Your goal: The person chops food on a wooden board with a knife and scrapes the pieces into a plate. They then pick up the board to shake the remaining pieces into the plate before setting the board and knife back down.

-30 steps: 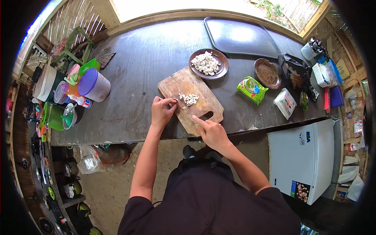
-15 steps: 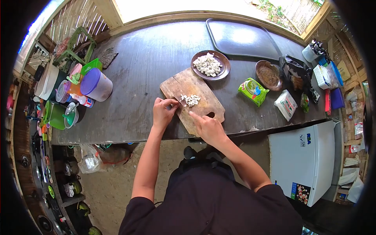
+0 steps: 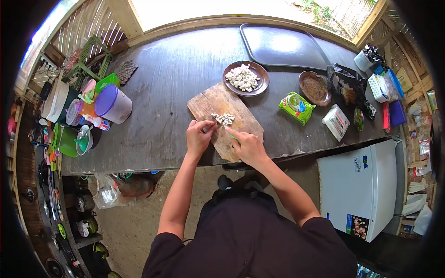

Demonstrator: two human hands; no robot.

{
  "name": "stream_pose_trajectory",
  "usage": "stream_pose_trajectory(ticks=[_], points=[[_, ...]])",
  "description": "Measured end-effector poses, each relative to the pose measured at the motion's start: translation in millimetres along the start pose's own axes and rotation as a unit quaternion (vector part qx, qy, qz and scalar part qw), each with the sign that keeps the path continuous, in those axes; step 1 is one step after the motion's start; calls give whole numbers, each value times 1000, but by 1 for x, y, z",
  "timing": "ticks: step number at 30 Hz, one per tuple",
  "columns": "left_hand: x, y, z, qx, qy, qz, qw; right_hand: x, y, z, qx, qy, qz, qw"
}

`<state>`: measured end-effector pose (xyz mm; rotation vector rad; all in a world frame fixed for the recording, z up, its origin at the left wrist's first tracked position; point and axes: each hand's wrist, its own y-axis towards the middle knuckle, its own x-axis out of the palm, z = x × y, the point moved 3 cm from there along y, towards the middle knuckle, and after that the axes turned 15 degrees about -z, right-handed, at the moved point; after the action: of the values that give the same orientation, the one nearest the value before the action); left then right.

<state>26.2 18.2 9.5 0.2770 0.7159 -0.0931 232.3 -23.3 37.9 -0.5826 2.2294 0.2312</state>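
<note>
Chopped white bits (image 3: 223,119) lay mid wooden cutting board (image 3: 208,103); left hand (image 3: 199,136) pinched one, right hand (image 3: 249,147) gripped a knife (image 3: 229,134) at the board's near edge, dark tabletop (image 3: 176,69) open beyond.

Pale white pieces (image 3: 224,118) on a worn brown cutting board (image 3: 218,104); purple-lidded tub (image 3: 112,103); green packet (image 3: 296,107)

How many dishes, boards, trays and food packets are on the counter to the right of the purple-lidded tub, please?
Brown dishes: 2, one holding white pieces, one dark inside
Wooden cutting board: 1
Dark tray: 1
Food packets: 2, one green, one white
Total: 6
</note>
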Motion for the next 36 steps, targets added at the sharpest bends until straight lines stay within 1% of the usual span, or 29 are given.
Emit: stream_pose_trajectory(ticks=[2,5,8,11,14,15,18,21,24,27,32,36], points=[[2,3,0,-15,6,19,1000,5,-1,1,-22,31,16,999],[4,6,-6,-1,8,39,999,2,-8,4,-6,62,2,998],[2,10,-9,-3,25,39,999,-8,-22,0,14,93,-10,996],[-8,11,-10,-54,9,12,998,-10,-37,2,11,49,0,999],[-13,9,-11,-29,17,14,999,-7,-46,-2,-20,15,26,999],[-16,10,-12,-20,20,16,999,-5,-47,-3,-15,10,18,1000],[-15,8,-21,-46,62,-16,997,-3,-49,-8,-1,-2,-3,1000],[-13,9,-23,24,55,22,998,-3,-49,-14,13,-9,-19,1000],[-14,10,-24,-16,54,-2,998,-3,-43,-13,16,-30,-25,999],[-15,10,-22,-28,69,-20,997,-1,-32,-9,-1,-49,-25,998],[-16,11,-22,-33,66,-27,997,5,-5,-12,-13,-52,-29,998],[-18,10,-20,-33,70,-27,997,6,-5,-11,-20,-49,-25,998]])
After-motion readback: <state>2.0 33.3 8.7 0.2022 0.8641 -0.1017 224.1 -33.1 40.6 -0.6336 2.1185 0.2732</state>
